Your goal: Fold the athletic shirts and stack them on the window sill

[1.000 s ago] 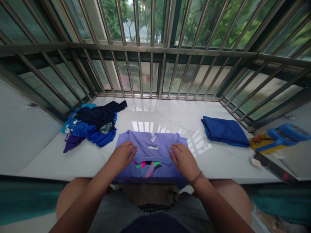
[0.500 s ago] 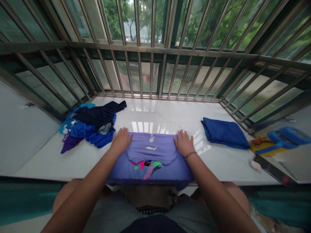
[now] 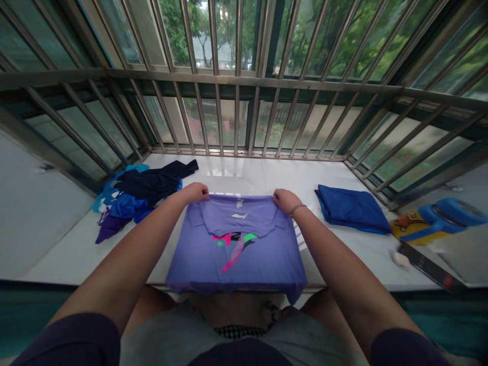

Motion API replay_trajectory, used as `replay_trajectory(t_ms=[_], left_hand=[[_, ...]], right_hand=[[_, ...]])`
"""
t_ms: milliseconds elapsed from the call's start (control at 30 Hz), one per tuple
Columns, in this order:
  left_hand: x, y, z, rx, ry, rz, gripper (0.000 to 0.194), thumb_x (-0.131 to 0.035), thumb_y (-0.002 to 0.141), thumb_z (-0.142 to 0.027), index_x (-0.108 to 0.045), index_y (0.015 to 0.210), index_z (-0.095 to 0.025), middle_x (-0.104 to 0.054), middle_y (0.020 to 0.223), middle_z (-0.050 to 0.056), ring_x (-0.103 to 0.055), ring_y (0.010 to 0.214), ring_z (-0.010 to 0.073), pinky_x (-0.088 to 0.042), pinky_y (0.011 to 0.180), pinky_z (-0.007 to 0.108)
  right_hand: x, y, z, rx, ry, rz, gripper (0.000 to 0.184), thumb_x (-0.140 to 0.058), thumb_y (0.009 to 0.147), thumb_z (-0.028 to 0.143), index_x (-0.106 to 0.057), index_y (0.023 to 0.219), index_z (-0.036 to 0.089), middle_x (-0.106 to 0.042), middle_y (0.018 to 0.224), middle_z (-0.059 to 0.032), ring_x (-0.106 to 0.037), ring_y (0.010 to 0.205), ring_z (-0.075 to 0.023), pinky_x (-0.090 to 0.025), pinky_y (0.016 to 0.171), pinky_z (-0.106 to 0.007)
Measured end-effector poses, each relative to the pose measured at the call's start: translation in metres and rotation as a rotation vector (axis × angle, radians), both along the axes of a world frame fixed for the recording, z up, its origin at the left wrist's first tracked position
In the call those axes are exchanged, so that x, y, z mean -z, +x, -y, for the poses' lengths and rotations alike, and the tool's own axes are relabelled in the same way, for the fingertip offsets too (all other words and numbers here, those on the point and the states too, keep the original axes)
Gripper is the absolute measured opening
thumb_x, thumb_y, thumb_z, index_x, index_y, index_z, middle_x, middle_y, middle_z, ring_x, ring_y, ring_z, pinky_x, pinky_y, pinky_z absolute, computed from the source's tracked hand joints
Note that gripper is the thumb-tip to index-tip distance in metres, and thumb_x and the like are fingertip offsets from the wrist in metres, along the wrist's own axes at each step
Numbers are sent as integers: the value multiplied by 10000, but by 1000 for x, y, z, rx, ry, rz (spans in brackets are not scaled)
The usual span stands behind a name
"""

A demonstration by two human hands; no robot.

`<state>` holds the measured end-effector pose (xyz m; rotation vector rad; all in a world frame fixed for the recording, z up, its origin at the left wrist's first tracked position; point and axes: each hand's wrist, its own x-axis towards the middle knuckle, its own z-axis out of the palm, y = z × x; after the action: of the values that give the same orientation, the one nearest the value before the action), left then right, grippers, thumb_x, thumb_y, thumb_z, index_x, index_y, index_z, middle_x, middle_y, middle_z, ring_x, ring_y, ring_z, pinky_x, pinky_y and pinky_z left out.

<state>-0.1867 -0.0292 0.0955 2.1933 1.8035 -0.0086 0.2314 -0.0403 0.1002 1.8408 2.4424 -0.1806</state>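
The left hand (image 3: 196,193) and right hand (image 3: 285,201) pinch the far edge of one lavender sports shirt (image 3: 236,251), its near hem overhanging a white stone sill (image 3: 229,170); one loose clothing heap (image 3: 147,185) lies just beside at 10 o'clock; one folded blue garment (image 3: 353,209) sits at 2 o'clock, open sill between.
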Motion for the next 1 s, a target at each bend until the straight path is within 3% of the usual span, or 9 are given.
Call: replay_trajectory(t_ms=[167, 233, 300, 400, 567, 633, 733, 900, 1000], left_hand=[[-32, 7, -9, -85, 248, 14, 252, -621, 946, -353, -750, 1086, -186, -797, 1095, 121, -701, 1035, 264, -489, 857, 315], [-40, 7, 4, -64, 343, 24, 234, -618, 962, -342, -739, 1095, -192, -788, 1104, 124, -700, 1046, 277, -499, 896, 338], [-40, 4, 28, -7, 410, 29, 211, -611, 975, -340, -734, 1078, -204, -779, 1085, 119, -701, 1052, 288, -507, 940, 365], [-20, -5, 81, 100, 420, 50, 195, -595, 972, -317, -737, 1059, -214, -771, 1059, 116, -701, 1051, 305, -515, 995, 420], [50, -18, 177, 214, 360, 129, 214, -553, 991, -278, -758, 1042, -243, -788, 1176, 113, -713, 1122, 304, -528, 1077, 490], [72, -19, 202, 180, 352, 151, 251, -535, 1015, -303, -776, 1063, -254, -787, 1256, 118, -718, 1172, 306, -541, 1101, 502], [84, -20, 215, 112, 369, 159, 297, -519, 1038, -348, -794, 1096, -254, -780, 1316, 129, -714, 1237, 320, -554, 1120, 516], [74, -20, 204, 108, 352, 128, 286, -536, 1017, -340, -794, 1094, -244, -789, 1292, 138, -730, 1220, 329, -571, 1111, 515], [76, -20, 204, 116, 358, 111, 290, -543, 1008, -335, -788, 1129, -239, -769, 1342, 147, -724, 1242, 337, -564, 1122, 531]], right_hand=[[-36, 1, -9, 71, 199, -32, 296, -513, 1109, 296, -673, 1311, 152, -719, 1314, -182, -609, 1191, -288, -460, 963, -367], [-44, 8, 1, 25, 296, -82, 274, -516, 1098, 277, -679, 1282, 155, -710, 1283, -179, -599, 1168, -295, -455, 966, -377], [-42, 20, 23, -65, 385, -159, 242, -526, 1084, 250, -702, 1224, 158, -713, 1213, -162, -608, 1107, -284, -452, 963, -374], [-15, 38, 77, -178, 436, -260, 218, -533, 1074, 233, -731, 1142, 173, -724, 1112, -130, -624, 1040, -267, -455, 970, -377], [64, 57, 178, -259, 355, -287, 301, -499, 1060, 152, -746, 1203, 247, -765, 1189, -79, -670, 1151, -250, -369, 1193, -493], [83, 58, 203, -242, 336, -284, 323, -492, 1067, 152, -743, 1237, 261, -772, 1214, -77, -681, 1167, -249, -355, 1222, -520], [87, 56, 218, -250, 370, -305, 329, -478, 1082, 154, -750, 1240, 252, -779, 1197, -85, -694, 1147, -250, -401, 1202, -519], [64, 46, 221, -306, 363, -290, 342, -542, 1055, 145, -745, 1304, 261, -771, 1247, -98, -699, 1142, -267, -515, 1102, -478], [62, 37, 229, -299, 316, -225, 329, -606, 1027, 159, -748, 1309, 251, -765, 1290, -109, -703, 1172, -286, -549, 1083, -478]])
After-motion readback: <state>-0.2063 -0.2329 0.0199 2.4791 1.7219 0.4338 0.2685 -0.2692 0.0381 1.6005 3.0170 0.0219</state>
